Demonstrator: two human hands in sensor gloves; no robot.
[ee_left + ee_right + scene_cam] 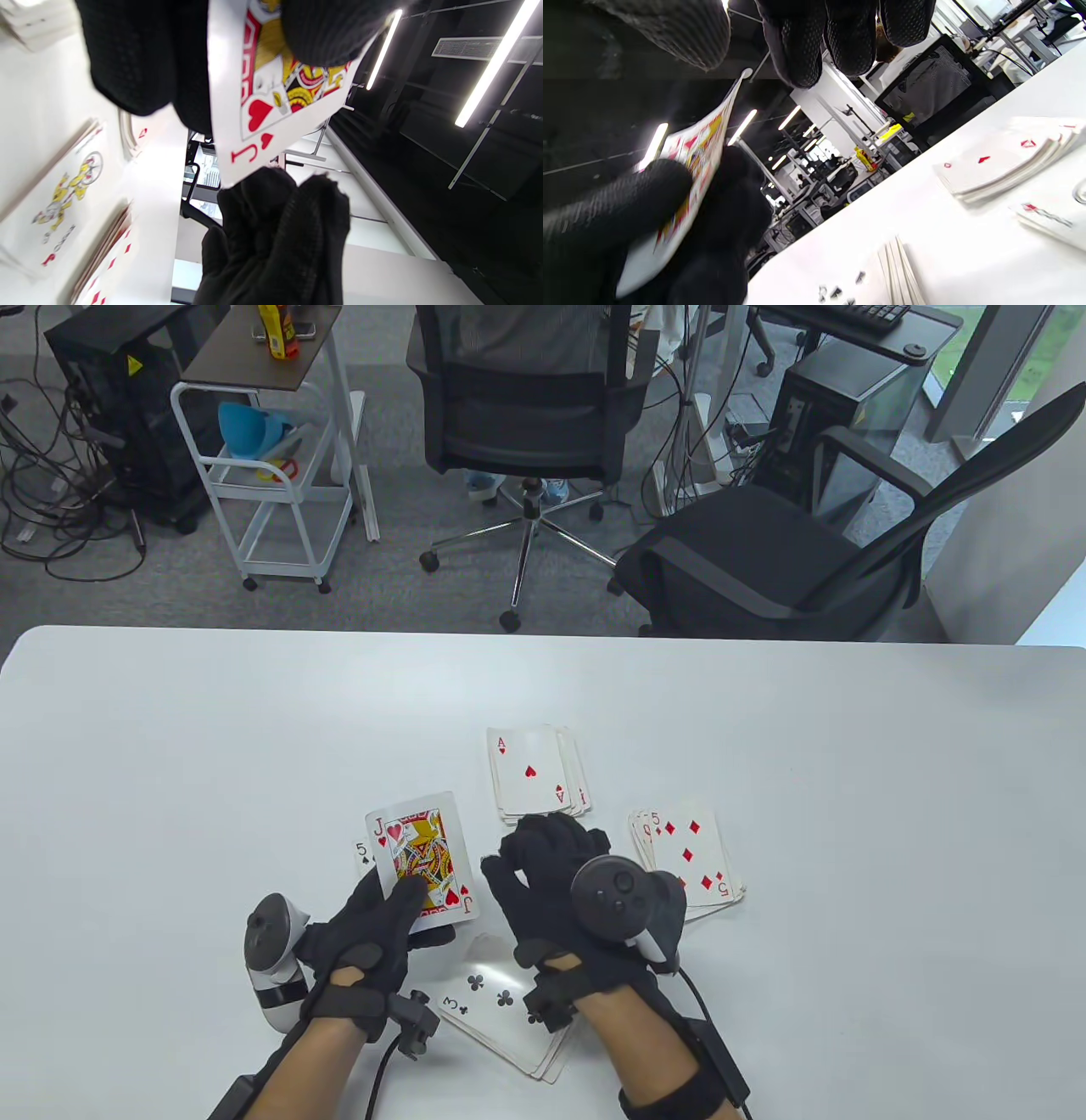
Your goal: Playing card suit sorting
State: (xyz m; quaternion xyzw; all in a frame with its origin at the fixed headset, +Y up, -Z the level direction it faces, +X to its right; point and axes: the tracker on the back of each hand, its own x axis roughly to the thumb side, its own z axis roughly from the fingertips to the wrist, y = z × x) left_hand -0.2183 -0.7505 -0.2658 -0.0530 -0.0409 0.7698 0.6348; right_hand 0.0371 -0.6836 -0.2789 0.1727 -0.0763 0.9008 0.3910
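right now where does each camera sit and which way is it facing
Table view: sits high, looks down at the table toward office chairs; shows both forearms, the left hand holding the jack of hearts, the right hand beside it.
Left wrist view: tilted on its side, looks past the left-hand fingers at the jack, ceiling lights behind.
Right wrist view: low, looks across the table; right fingers on top.
All three share the jack.

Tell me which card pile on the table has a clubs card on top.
The clubs pile, nearest the table's front edge between the wrists, shows a 3 of clubs; the hearts pile and diamonds pile show red cards.
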